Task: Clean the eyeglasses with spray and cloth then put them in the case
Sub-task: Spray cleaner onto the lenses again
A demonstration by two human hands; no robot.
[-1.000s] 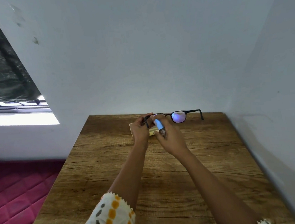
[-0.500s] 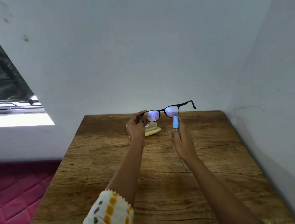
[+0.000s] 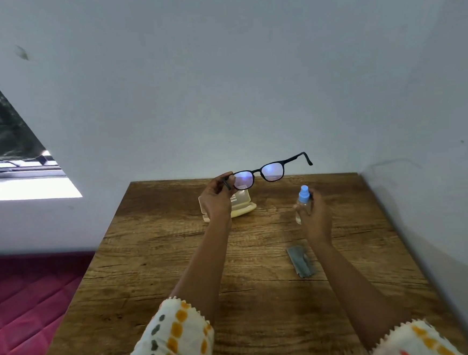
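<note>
The wooden counter (image 3: 156,267) fills a corner between two walls. Its left edge drops to a red quilted floor covering, so anything knocked that way is likely to fall.

The cream case (image 3: 245,208) lies open near the back wall, partly hidden behind the left grip (image 3: 216,199). A careless lowering of that arm could nudge it or tip its lid shut before it is needed.

The eyeglasses (image 3: 257,172) hang in the air above the case, held only where the left grip pinches one temple hinge. The far temple sticks out unsupported. That one-sided hold is the main risk: a slip or twist could drop the frame onto the case or strain the hinge.

The grey cloth (image 3: 301,261) lies flat on the counter just inside the right forearm, where the sleeve could drag it.

The spray bottle (image 3: 302,200) sits clasped in the right grip (image 3: 316,218), blue nozzle up, low and to the right of the lenses. Which way the nozzle faces cannot be told. A press from here would probably wet the counter or wall instead of the glass.
</note>
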